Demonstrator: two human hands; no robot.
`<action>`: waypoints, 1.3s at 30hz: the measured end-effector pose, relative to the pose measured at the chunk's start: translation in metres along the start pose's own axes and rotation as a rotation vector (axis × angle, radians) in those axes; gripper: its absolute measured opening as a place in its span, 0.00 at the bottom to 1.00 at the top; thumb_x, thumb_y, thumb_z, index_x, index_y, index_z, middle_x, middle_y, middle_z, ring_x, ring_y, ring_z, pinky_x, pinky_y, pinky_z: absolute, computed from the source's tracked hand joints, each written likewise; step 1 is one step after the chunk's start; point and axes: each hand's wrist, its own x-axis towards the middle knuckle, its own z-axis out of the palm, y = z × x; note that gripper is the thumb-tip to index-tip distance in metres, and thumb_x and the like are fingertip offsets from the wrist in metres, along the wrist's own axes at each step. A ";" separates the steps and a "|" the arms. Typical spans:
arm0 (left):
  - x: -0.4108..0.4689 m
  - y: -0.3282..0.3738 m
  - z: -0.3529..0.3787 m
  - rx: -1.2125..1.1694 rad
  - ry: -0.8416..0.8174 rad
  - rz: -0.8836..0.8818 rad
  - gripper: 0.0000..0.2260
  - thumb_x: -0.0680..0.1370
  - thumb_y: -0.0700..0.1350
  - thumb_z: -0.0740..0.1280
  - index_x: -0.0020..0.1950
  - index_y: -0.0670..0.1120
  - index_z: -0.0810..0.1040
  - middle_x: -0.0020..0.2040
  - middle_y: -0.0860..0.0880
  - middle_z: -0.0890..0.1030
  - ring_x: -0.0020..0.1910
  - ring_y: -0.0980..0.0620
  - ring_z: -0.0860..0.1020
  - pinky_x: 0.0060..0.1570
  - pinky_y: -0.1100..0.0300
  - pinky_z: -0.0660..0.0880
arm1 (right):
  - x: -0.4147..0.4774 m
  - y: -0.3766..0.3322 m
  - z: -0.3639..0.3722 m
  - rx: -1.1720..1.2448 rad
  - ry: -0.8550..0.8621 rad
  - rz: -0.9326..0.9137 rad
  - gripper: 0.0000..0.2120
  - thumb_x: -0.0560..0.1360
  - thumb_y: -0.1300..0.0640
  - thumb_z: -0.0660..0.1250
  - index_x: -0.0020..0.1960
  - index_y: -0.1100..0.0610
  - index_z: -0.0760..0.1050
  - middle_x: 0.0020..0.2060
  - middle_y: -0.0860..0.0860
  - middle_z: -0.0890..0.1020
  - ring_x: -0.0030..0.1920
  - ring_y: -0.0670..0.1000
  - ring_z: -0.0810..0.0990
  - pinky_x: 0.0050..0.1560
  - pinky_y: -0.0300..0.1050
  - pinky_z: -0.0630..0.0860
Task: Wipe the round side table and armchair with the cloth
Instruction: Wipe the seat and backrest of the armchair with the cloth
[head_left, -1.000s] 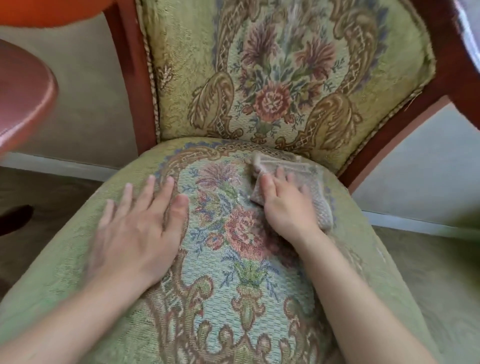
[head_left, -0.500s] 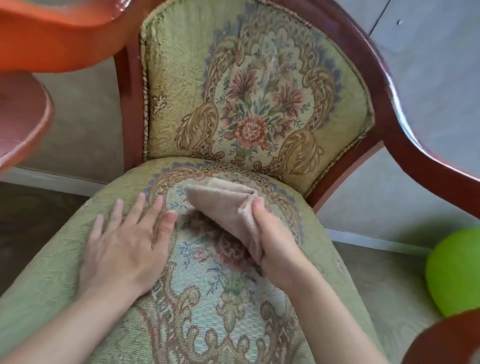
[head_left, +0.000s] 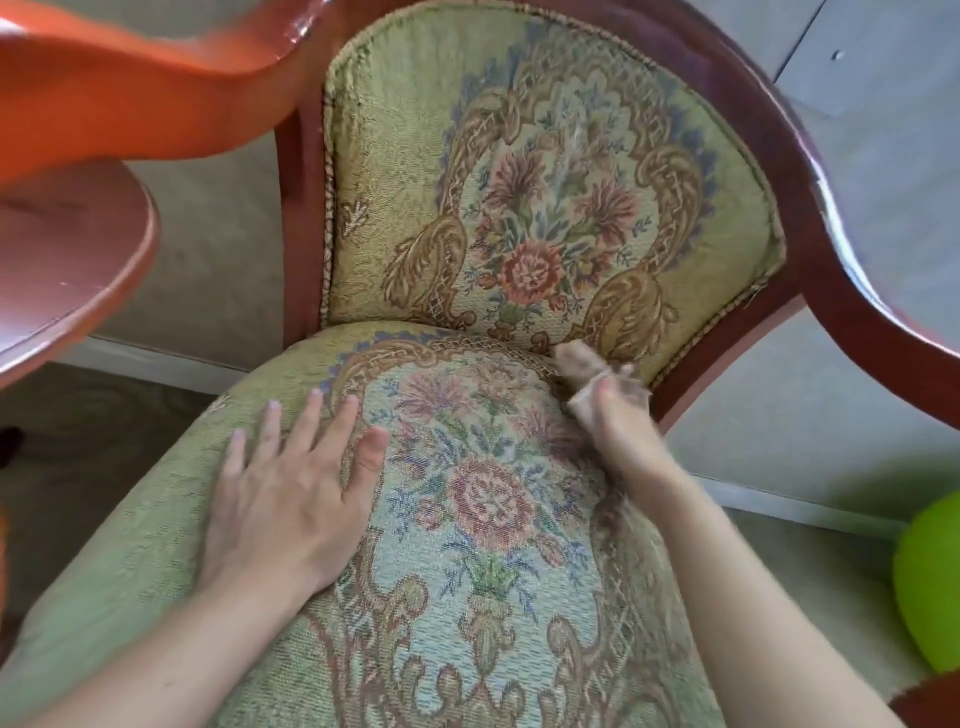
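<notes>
The armchair has green floral upholstery on its seat (head_left: 493, 519) and backrest, framed in glossy red-brown wood. My left hand (head_left: 291, 488) lies flat and open on the left half of the seat, fingers spread. My right hand (head_left: 623, 436), blurred by motion, grips a beige cloth (head_left: 582, 366) bunched at the back right of the seat, where the cushion meets the backrest. The round side table (head_left: 78, 291), reddish wood, shows part of its top at the left edge.
The chair's left armrest (head_left: 156, 88) arches across the top left, and the right armrest (head_left: 857, 260) curves down the right side. A bright green ball (head_left: 930, 587) rests on the floor at the right. Pale wall and baseboard lie behind the chair.
My right hand has swept the cloth from the middle of the seat to its back right corner against the backrest. My left hand has stayed flat on the seat.
</notes>
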 end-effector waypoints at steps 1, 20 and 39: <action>0.000 0.000 0.000 0.005 0.001 -0.001 0.38 0.73 0.71 0.23 0.80 0.61 0.42 0.81 0.54 0.44 0.81 0.46 0.46 0.79 0.44 0.45 | 0.000 0.001 0.017 -0.179 -0.078 -0.068 0.25 0.85 0.43 0.46 0.75 0.53 0.67 0.76 0.56 0.68 0.70 0.57 0.70 0.70 0.48 0.66; 0.000 -0.002 0.000 -0.047 0.026 0.008 0.38 0.73 0.70 0.23 0.81 0.59 0.44 0.82 0.52 0.46 0.82 0.47 0.47 0.79 0.45 0.44 | -0.114 -0.043 0.039 0.452 -0.556 -0.008 0.22 0.81 0.36 0.55 0.60 0.44 0.83 0.60 0.44 0.84 0.64 0.45 0.79 0.70 0.47 0.67; 0.001 0.000 0.000 -0.009 -0.004 0.005 0.40 0.72 0.70 0.22 0.81 0.58 0.45 0.82 0.51 0.46 0.81 0.44 0.47 0.79 0.42 0.45 | -0.023 -0.034 0.052 -0.218 -0.051 -0.044 0.25 0.85 0.42 0.45 0.73 0.48 0.71 0.74 0.55 0.71 0.76 0.61 0.63 0.77 0.63 0.55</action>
